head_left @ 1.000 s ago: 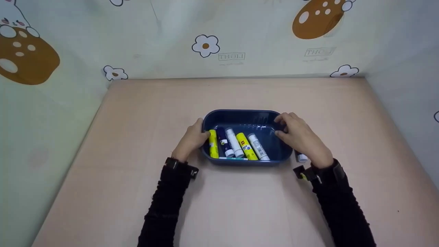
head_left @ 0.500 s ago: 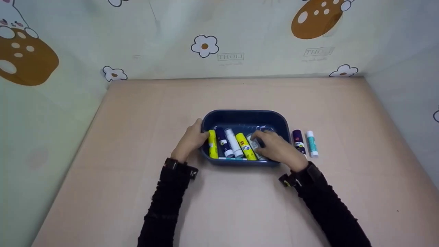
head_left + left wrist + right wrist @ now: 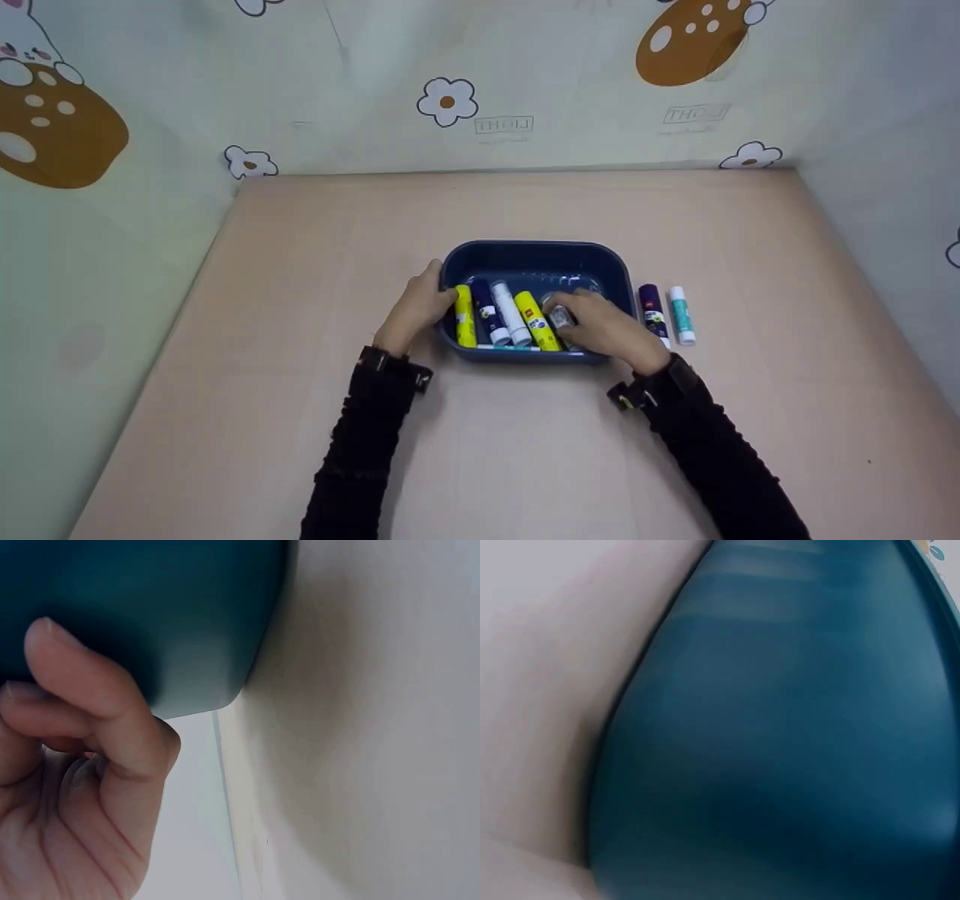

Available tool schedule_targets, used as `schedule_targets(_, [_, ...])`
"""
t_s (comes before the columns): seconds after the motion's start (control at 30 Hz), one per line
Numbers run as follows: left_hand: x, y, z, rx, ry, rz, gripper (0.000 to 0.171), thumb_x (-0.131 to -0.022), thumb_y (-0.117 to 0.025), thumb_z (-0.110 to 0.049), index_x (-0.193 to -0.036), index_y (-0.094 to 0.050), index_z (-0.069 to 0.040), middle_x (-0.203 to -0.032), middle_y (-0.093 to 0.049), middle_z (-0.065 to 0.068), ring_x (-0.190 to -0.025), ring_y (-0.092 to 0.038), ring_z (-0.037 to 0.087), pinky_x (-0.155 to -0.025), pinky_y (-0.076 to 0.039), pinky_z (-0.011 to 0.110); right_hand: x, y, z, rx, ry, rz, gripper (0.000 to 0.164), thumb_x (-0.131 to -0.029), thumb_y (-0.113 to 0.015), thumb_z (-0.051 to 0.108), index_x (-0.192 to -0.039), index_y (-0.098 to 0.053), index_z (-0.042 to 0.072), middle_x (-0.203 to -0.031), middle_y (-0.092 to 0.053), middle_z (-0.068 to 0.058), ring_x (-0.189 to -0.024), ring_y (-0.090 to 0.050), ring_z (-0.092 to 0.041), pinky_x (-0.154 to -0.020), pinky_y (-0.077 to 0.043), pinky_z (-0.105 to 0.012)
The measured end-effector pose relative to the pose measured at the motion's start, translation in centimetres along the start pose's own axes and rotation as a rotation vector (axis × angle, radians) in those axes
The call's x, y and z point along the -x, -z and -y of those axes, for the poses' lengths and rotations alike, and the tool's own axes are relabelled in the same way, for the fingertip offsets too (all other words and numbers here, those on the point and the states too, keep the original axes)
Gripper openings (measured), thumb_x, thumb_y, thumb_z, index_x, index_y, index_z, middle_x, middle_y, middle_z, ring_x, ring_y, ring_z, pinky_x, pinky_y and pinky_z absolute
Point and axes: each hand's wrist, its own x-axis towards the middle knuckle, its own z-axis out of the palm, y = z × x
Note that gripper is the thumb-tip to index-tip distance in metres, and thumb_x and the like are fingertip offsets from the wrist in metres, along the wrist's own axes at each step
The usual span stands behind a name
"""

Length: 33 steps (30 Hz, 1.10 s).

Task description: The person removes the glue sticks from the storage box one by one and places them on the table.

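Left hand (image 3: 420, 304) holds its end of the blue tray (image 3: 536, 259), thumb over the rim and fingers curled against the outer wall, presumably to steady it. Right hand (image 3: 600, 326) reaches inside, seemingly pinching a white stick (image 3: 562, 319) (the right wrist camera shows no fingers). Between the hands lie a yellow stick (image 3: 465, 319) beside the left thumb, a dark stick (image 3: 487, 311), another white stick (image 3: 511, 313) and a second yellow stick (image 3: 537, 322), which crowds the right fingertips. Beyond the right hand, outside the tray's wall, lie a dark purple stick (image 3: 652, 311) and a teal-and-white stick (image 3: 682, 315).
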Motion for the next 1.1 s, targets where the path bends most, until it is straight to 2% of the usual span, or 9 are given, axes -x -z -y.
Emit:
schedule_targets(0.23, [0.0,0.0,-0.1,-0.004,0.004,-0.006,0.039,-0.094,-0.047,-0.014,-0.129,-0.036,-0.001,-0.134,-0.046,0.024,-0.12,-0.051,0.033,-0.097,-0.044,0.044,0.1,0.4,0.0,-0.015,-0.049,-0.024,0.033,-0.086,-0.059,0.012,-0.119,-0.06,0.015,-0.13,-0.051,-0.021,-0.119,-0.047,-0.034,-0.096,-0.042,-0.052])
schedule_targets(0.4, [0.0,0.0,0.0,0.003,0.019,0.003,0.038,-0.094,-0.047,-0.015,-0.129,-0.036,-0.003,-0.134,-0.046,0.023,-0.119,-0.051,0.032,-0.096,-0.045,0.043,0.5,1.3,-0.2,-0.015,-0.062,-0.057,0.033,-0.086,-0.06,0.013,-0.119,-0.06,0.014,-0.125,-0.053,-0.02,-0.105,-0.051,-0.03,-0.086,-0.047,-0.045])
schedule_targets(0.6, [-0.1,0.0,0.0,0.004,0.021,0.007,0.036,-0.095,-0.046,-0.015,-0.127,-0.037,-0.003,-0.133,-0.048,0.023,-0.116,-0.053,0.032,-0.094,-0.047,0.042,1.3,3.1,-0.6,-0.04,-0.03,-0.134,0.036,-0.085,-0.061,0.011,-0.121,-0.058,0.011,-0.113,-0.058,-0.02,-0.09,-0.052,-0.027,-0.07,-0.048,-0.034])
schedule_targets(0.77, [0.0,0.0,-0.1,0.007,0.017,0.001,0.038,-0.094,-0.046,-0.015,-0.129,-0.037,-0.003,-0.134,-0.047,0.023,-0.117,-0.052,0.032,-0.095,-0.046,0.042,2.3,5.0,-1.3,-0.067,-0.024,-0.187,0.036,-0.084,-0.06,0.009,-0.12,-0.057,0.008,-0.094,-0.057,-0.016,-0.084,-0.051,-0.026,-0.066,-0.044,-0.032])
schedule_targets(0.97, [0.2,0.1,-0.1,0.011,-0.004,-0.006,0.038,-0.094,-0.046,-0.014,-0.128,-0.037,-0.002,-0.134,-0.047,0.023,-0.12,-0.05,0.033,-0.098,-0.043,0.044,3.8,7.3,-2.8,-0.099,-0.042,-0.192,0.037,-0.086,-0.056,0.007,-0.123,-0.054,0.004,-0.096,-0.056,-0.02,-0.085,-0.055,-0.029,-0.065,-0.044,-0.031])
schedule_targets(1.1, [0.2,0.1,0.0,0.014,-0.004,-0.003,0.039,-0.094,-0.046,-0.014,-0.129,-0.036,-0.002,-0.135,-0.045,0.023,-0.122,-0.048,0.033,-0.099,-0.042,0.045,4.5,8.3,-3.9,-0.109,-0.112,-0.154,0.039,-0.088,-0.054,0.009,-0.126,-0.051,0.005,-0.102,-0.056,-0.023,-0.083,-0.056,-0.028,-0.063,-0.045,-0.029])
